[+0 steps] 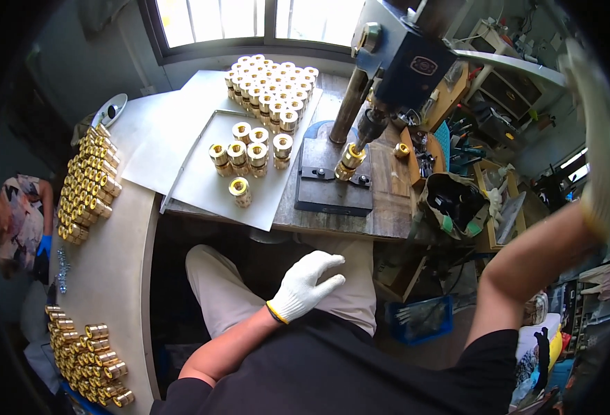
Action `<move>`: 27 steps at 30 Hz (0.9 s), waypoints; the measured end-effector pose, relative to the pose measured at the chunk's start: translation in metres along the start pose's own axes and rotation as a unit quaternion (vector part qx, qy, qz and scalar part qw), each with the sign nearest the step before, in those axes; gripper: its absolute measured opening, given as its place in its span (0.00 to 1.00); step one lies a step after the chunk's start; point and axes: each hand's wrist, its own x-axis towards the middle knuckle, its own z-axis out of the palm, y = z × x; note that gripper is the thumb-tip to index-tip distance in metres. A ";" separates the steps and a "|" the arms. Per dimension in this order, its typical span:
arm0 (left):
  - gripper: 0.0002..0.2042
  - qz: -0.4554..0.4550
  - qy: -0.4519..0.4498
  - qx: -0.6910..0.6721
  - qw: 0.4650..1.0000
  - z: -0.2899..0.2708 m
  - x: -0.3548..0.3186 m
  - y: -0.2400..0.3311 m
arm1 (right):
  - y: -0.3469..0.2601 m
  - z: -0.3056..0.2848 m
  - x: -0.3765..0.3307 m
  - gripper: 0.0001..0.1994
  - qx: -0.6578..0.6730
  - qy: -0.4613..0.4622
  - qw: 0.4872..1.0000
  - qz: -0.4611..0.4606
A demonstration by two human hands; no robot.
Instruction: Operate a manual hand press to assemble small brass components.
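Observation:
My left hand (pixel 308 285), in a white knitted glove, hovers over my lap with thumb and fingers apart and nothing in it. My right arm reaches up at the far right; the gloved right hand (pixel 588 86) is smeared by motion and its fingers cannot be made out. Near it ends a pale curved bar (pixel 512 61) that runs from the blue drill press (pixel 415 62). Below the press's chuck (pixel 372 124), a brass fitting (pixel 350 163) stands upright on the black base (pixel 332 196), the tool tip at its top. Several brass fittings (pixel 238 188) stand on a metal sheet (pixel 208 197).
A dense block of brass fittings (pixel 270 86) stands by the window. More fittings (pixel 87 183) cover the left bench (pixel 114 277). One fitting (pixel 402 149) sits right of the press. A black bag (pixel 457 204) and a blue basket (pixel 421 319) are at right. Another person (pixel 24 221) is far left.

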 end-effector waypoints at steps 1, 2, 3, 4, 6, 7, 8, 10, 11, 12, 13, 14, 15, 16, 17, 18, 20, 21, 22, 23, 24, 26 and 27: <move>0.18 0.000 -0.002 -0.012 1.000 -0.002 0.000 0.003 | 0.013 0.005 -0.032 0.16 -0.082 -0.038 0.987 -0.133; 0.17 0.032 0.002 -0.004 0.999 -0.006 0.005 0.005 | 0.005 -0.005 -0.091 0.20 -0.008 -0.008 0.998 0.061; 0.16 0.047 0.013 0.019 0.999 -0.011 0.004 0.008 | -0.011 0.005 -0.132 0.23 -0.018 -0.076 0.996 0.053; 0.15 0.060 0.000 0.015 0.998 -0.014 0.012 0.018 | -0.045 0.022 -0.156 0.27 0.069 -0.100 0.985 0.122; 0.15 0.130 -0.012 0.031 0.991 -0.021 0.038 0.038 | -0.057 0.069 -0.196 0.36 0.067 -0.140 0.966 0.206; 0.17 0.176 -0.001 0.023 0.984 -0.022 0.056 0.054 | -0.053 0.070 -0.193 0.36 0.065 -0.142 0.966 0.208; 0.22 0.245 0.028 0.036 0.968 -0.022 0.079 0.076 | -0.051 0.069 -0.186 0.36 0.093 -0.164 0.963 0.191; 0.31 0.344 0.075 -0.014 0.936 -0.015 0.127 0.130 | -0.053 0.074 -0.159 0.37 0.155 -0.240 0.936 0.206; 0.25 0.413 0.202 -0.037 0.887 0.002 0.148 0.158 | -0.039 0.085 -0.154 0.37 0.199 -0.230 0.942 0.140; 0.24 0.463 0.237 -0.039 0.853 0.017 0.164 0.176 | -0.038 0.091 -0.155 0.37 0.211 -0.232 0.940 0.132; 0.26 0.502 0.097 -0.025 0.859 0.033 0.186 0.211 | -0.030 0.070 -0.160 0.36 0.174 -0.228 0.945 0.159; 0.30 0.467 -0.085 0.100 0.874 0.019 0.186 0.236 | -0.028 0.065 -0.167 0.36 0.171 -0.224 0.944 0.170; 0.30 0.468 -0.088 0.096 0.874 0.023 0.190 0.234 | -0.026 0.061 -0.177 0.35 0.163 -0.222 0.944 0.183; 0.27 0.452 -0.077 0.127 0.880 0.021 0.193 0.225 | -0.029 0.071 -0.184 0.35 0.176 -0.222 0.941 0.185; 0.25 0.435 -0.067 0.157 0.884 0.020 0.197 0.215 | -0.032 0.080 -0.191 0.34 0.189 -0.222 0.938 0.187; 0.23 0.445 -0.068 0.157 0.879 0.026 0.202 0.217 | -0.059 0.072 -0.196 0.34 0.165 -0.216 0.939 0.209; 0.20 0.421 -0.059 0.199 0.883 0.037 0.205 0.201 | -0.143 0.087 -0.204 0.33 0.172 -0.219 0.933 0.229; 0.20 0.413 -0.056 0.212 0.884 0.045 0.206 0.196 | -0.143 0.096 -0.199 0.32 0.168 -0.222 0.930 0.241; 0.20 0.436 0.001 0.157 0.886 0.068 0.214 0.183 | -0.112 0.114 -0.178 0.32 0.149 -0.215 0.930 0.257; 0.22 0.441 0.062 0.123 0.887 0.083 0.220 0.162 | -0.080 0.134 -0.165 0.31 0.156 -0.212 0.929 0.261; 0.22 0.382 -0.009 0.188 0.905 0.072 0.216 0.178 | -0.069 0.131 -0.169 0.31 0.150 -0.209 0.927 0.274; 0.22 0.423 -0.011 0.150 0.894 0.078 0.227 0.163 | -0.055 0.134 -0.173 0.30 0.152 -0.201 0.923 0.290; 0.21 0.431 -0.016 0.150 0.889 0.069 0.225 0.157 | -0.049 0.140 -0.175 0.29 0.161 -0.196 0.922 0.292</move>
